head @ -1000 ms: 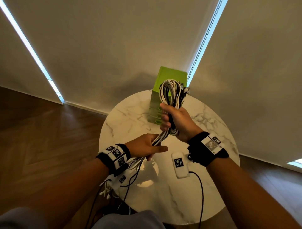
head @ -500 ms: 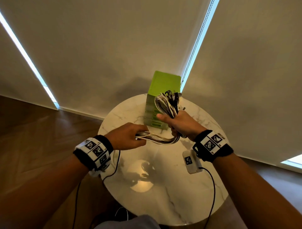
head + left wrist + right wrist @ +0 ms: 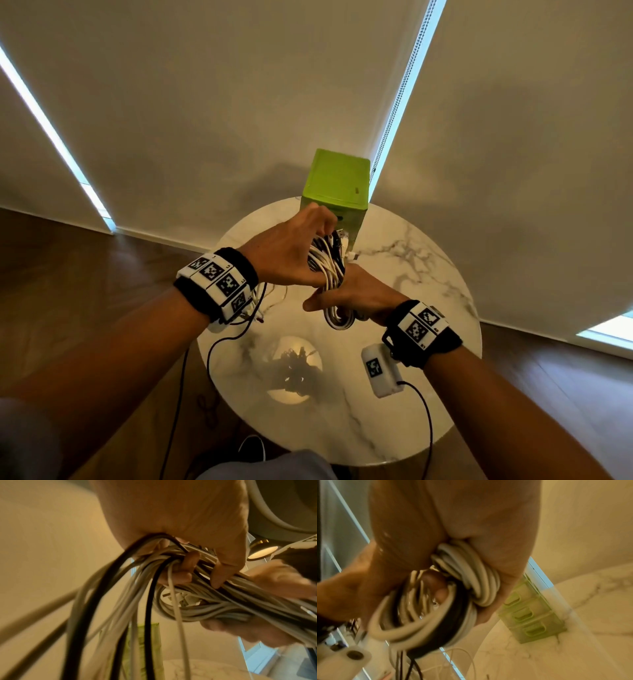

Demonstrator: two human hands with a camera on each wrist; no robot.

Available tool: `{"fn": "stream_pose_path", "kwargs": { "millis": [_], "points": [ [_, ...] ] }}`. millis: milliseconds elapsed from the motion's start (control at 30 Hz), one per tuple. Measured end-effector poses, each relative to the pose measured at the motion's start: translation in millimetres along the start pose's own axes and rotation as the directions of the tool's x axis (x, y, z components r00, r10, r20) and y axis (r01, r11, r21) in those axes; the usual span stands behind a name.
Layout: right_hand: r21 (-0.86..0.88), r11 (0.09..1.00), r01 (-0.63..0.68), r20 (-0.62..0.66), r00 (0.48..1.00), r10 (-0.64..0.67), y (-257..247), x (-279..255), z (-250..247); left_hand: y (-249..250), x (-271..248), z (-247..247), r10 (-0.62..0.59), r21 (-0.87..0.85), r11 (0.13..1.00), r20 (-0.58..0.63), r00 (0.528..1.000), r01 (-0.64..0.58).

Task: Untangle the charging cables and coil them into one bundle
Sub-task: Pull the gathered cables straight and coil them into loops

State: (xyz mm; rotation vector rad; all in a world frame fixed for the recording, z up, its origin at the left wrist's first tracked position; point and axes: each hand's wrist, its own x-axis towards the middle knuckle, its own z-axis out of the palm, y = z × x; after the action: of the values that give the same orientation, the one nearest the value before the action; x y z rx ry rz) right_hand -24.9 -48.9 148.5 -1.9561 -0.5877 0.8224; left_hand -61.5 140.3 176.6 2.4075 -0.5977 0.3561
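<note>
While winding the loose tails round the coil, grip the charging cables [image 3: 330, 274] firmly at the lower end and lay each turn flat beside its neighbour. Held in the air above the marble table [image 3: 428, 301], toward its far edge: white strands with a few black ones among them. Right hand [image 3: 356, 296] below, fingers curled round the folded loops. Left hand [image 3: 291, 253] above, thumb and fingers pinching the upper strands near the plugs. Better not to pull hard; probably springy and smooth, so easy to slide out of the fist. Better also to gather the free tails [image 3: 148, 601] hanging under the left hand before the last turns, otherwise risk of a new knot.

Just behind the hands, standing on the table, a green drawer box [image 3: 337, 178], close enough to catch a swinging plug. Under the wrists, thin black camera wires [image 3: 430, 438], easy to confuse with the tails. Further back, pale blinds with a bead chain [image 3: 400, 102].
</note>
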Motion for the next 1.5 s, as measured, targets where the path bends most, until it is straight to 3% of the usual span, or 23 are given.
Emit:
{"fn": "stream_pose_path", "kwargs": {
  "millis": [100, 233, 367, 500, 567, 633, 767, 900, 967, 1100, 1233, 1367, 1500],
  "points": [
    [0.059, 0.998, 0.001, -0.083, 0.997, 0.004, 3.0, -3.7, 1.3, -4.2, 0.6, 5.3, -0.015, 0.098, 0.995, -0.015, 1.000, 0.016],
    [0.204, 0.978, -0.034, -0.176, 0.982, 0.071, 10.8, -11.9, -4.4, -10.7, -10.0, 12.0, -0.182, 0.034, 0.982, -0.123, 0.976, 0.188],
    [0.296, 0.955, -0.005, -0.221, 0.972, 0.074, 12.3, -15.5, -7.1, -17.8, -19.6, 23.4, -0.306, -0.098, 0.949, -0.037, 0.951, 0.301],
    [0.434, 0.895, 0.107, -0.222, 0.975, -0.009, 6.4, -18.2, -1.9, -10.9, -16.8, 34.5, -0.445, -0.140, 0.890, -0.056, 0.894, 0.434],
    [0.563, 0.819, 0.112, -0.194, 0.981, -0.001, 2.0, -19.6, 3.1, -2.6, -12.7, 35.6, -0.507, -0.246, 0.847, -0.108, 0.855, 0.471],
    [0.528, 0.839, 0.133, -0.240, 0.971, -0.002, 0.3, -18.5, 3.7, 2.3, -8.9, 35.4, -0.584, -0.404, 0.767, -0.116, 0.804, 0.499],
    [0.195, 0.970, 0.146, -0.321, 0.944, -0.078, -0.8, -17.1, -3.4, 13.2, 3.7, 33.5, -0.707, -0.708, 0.536, -0.080, 0.702, 0.459],
    [0.072, 0.968, 0.241, -0.298, 0.931, -0.210, 1.2, -15.7, -1.3, 32.7, 19.2, 32.7, -0.755, -0.896, 0.278, 0.020, 0.656, 0.347],
    [0.019, 0.969, 0.246, -0.285, 0.930, -0.231, 9.2, -10.0, -0.3, 38.4, 24.4, 35.5, -0.769, -0.915, 0.203, 0.071, 0.635, 0.348],
    [-0.146, 0.979, 0.141, -0.258, 0.950, -0.176, 21.6, -0.9, -2.0, 44.2, 29.7, 42.9, -0.802, -0.905, 0.163, 0.110, 0.586, 0.394],
    [-0.253, 0.962, 0.106, -0.340, 0.921, -0.191, 19.6, 1.7, -3.5, 49.6, 33.5, 43.5, -0.793, -0.920, 0.152, 0.105, 0.600, 0.362],
    [-0.211, 0.957, 0.199, -0.494, 0.823, -0.280, 16.2, 5.3, -3.4, 56.6, 39.0, 45.1, -0.800, -0.951, 0.082, 0.116, 0.589, 0.298],
    [0.004, 0.976, 0.219, -0.524, 0.832, -0.184, 20.7, 2.8, 3.8, 61.5, 42.3, 47.7, -0.791, -0.971, 0.043, 0.110, 0.602, 0.234]
  ]
}}
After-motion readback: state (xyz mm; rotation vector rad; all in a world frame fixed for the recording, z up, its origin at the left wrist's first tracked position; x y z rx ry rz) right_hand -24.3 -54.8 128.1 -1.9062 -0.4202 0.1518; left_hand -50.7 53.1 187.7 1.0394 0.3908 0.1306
